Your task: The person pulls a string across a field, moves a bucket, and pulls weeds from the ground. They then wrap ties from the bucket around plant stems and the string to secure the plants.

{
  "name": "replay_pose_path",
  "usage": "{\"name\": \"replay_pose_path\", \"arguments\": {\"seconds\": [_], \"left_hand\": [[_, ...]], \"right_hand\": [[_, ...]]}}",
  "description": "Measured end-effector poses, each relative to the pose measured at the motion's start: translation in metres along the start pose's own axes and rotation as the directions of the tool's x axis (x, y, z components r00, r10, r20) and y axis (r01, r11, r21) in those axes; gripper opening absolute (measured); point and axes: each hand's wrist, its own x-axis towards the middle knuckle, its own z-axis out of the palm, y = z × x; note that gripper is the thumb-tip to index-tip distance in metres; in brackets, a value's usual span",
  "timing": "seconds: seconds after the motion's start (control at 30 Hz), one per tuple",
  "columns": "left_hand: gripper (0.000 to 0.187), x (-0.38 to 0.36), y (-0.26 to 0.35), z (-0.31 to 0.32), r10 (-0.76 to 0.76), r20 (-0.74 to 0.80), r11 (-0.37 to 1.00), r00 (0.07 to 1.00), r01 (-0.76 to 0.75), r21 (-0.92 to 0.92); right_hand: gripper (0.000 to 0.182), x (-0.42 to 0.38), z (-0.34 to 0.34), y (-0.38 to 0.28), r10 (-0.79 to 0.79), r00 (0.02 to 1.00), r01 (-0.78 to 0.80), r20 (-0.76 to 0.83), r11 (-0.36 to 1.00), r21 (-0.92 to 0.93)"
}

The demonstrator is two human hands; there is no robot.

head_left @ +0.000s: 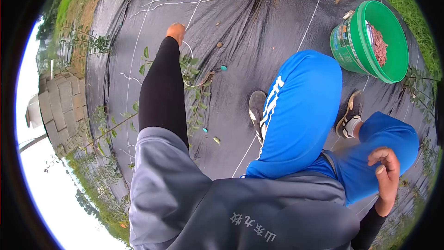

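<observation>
Black plastic sheeting (231,115) covers the ground, and on it stands a green bucket (351,51) with reddish shreds (378,47) inside. Well to the left of the bucket, the person's left hand (175,33) reaches out from a long black sleeve (162,90), low over the sheeting. A thin white cord (190,47) emerges right beside this hand and curves back toward the body among leafy stems (198,96), also well left of the bucket. The fingers are mostly hidden, so I cannot tell whether they grip the cord or only lie next to it. Farther out than the hand, still left of the bucket, are loose white strings (173,3). Nearer the body than the bucket, the right hand (387,176) hangs loosely curled by the blue trousers (303,111), a gap between thumb and fingers.
</observation>
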Motion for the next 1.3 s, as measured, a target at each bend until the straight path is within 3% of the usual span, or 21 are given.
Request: {"name": "replay_pose_path", "arguments": {"seconds": [0.03,0.07,0.1,0.13,0.17,0.27,0.3,0.33,0.4,0.5,0.73,0.8,1.0,1.07,1.13,1.2,1.23,1.27,1.3], "left_hand": [[0.021,-0.010,-0.005,-0.010,0.054,0.027,0.997,0.998,-0.052,-0.054],[0.026,-0.016,-0.010,-0.014,0.030,0.065,0.945,0.997,-0.007,-0.328],[0.030,-0.018,-0.005,-0.016,-0.098,0.219,0.381,0.971,0.240,-0.893],[0.035,-0.020,0.002,-0.021,-0.152,0.295,-0.055,0.943,0.290,-0.955],[0.041,-0.021,0.008,-0.026,-0.161,0.314,-0.252,0.936,0.269,-0.930],[0.050,-0.017,0.018,-0.034,-0.076,0.264,-0.093,0.961,0.257,-0.962],[0.046,-0.027,0.027,-0.051,-0.161,0.241,0.003,0.957,0.244,-0.970],[0.046,-0.029,0.026,-0.053,-0.164,0.247,0.000,0.955,0.251,-0.968],[0.039,-0.032,0.022,-0.062,-0.172,0.297,0.236,0.939,0.332,-0.913],[0.025,-0.052,0.010,-0.080,-0.136,0.341,0.324,0.930,0.367,-0.872],[0.025,-0.114,-0.014,-0.092,-0.044,0.314,0.356,0.948,0.309,-0.882],[0.018,-0.125,-0.030,-0.070,-0.009,0.219,0.220,0.976,0.216,-0.951],[0.021,-0.163,-0.064,-0.021,-0.107,0.160,0.150,0.981,0.175,-0.973],[0.025,-0.167,-0.063,-0.001,-0.320,0.275,-0.035,0.907,0.279,-0.960],[0.027,-0.165,-0.061,0.004,-0.338,0.288,-0.082,0.896,0.277,-0.957],[0.022,-0.165,-0.054,0.013,-0.496,0.419,-0.293,0.761,0.308,-0.905],[0.018,-0.155,-0.072,0.054,-0.460,0.468,-0.424,0.755,0.277,-0.863],[0.018,-0.158,-0.071,0.067,-0.457,0.472,-0.428,0.754,0.280,-0.860],[0.016,-0.163,-0.070,0.074,-0.492,0.575,-0.535,0.654,0.294,-0.792]], "right_hand": [[0.052,0.003,0.001,0.001,0.005,1.000,-0.005,-0.001,1.000,0.005],[0.051,0.006,0.003,0.002,0.011,1.000,-0.011,0.011,1.000,0.009],[0.050,0.009,0.004,0.002,0.018,0.999,-0.018,0.027,1.000,0.013],[0.050,0.012,0.005,0.003,0.026,0.999,-0.026,0.032,1.000,0.013],[0.050,0.014,0.005,0.003,0.032,0.999,-0.032,0.043,0.999,0.004],[0.049,0.023,0.005,-0.001,0.040,0.997,-0.039,0.068,0.999,-0.010],[0.049,0.025,0.005,-0.003,0.036,0.997,-0.035,0.068,0.999,-0.011],[0.049,0.027,0.005,-0.003,0.036,0.996,-0.036,0.076,0.999,-0.012],[0.048,0.031,0.003,-0.004,0.028,0.995,-0.028,0.092,1.000,-0.009],[0.046,0.035,0.005,-0.008,0.017,0.995,-0.017,0.100,1.000,0.001],[0.044,0.035,0.011,-0.006,-0.040,0.992,0.037,0.117,0.999,0.028],[0.043,0.033,0.010,-0.004,-0.049,0.990,0.045,0.129,0.998,0.032],[0.043,0.025,0.011,0.000,-0.070,0.989,0.067,0.131,0.997,0.030],[0.043,0.024,0.013,0.000,-0.080,0.987,0.076,0.137,0.997,0.033],[0.043,0.022,0.016,-0.002,-0.083,0.987,0.079,0.136,0.996,0.032],[0.044,0.020,0.019,-0.005,-0.053,0.988,0.051,0.143,0.999,0.020],[0.044,0.020,0.018,-0.005,-0.048,0.988,0.047,0.145,0.999,0.015],[0.044,0.019,0.018,-0.005,-0.048,0.989,0.046,0.142,0.999,0.015],[0.044,0.019,0.019,-0.005,-0.051,0.989,0.049,0.137,0.999,0.018]]}}
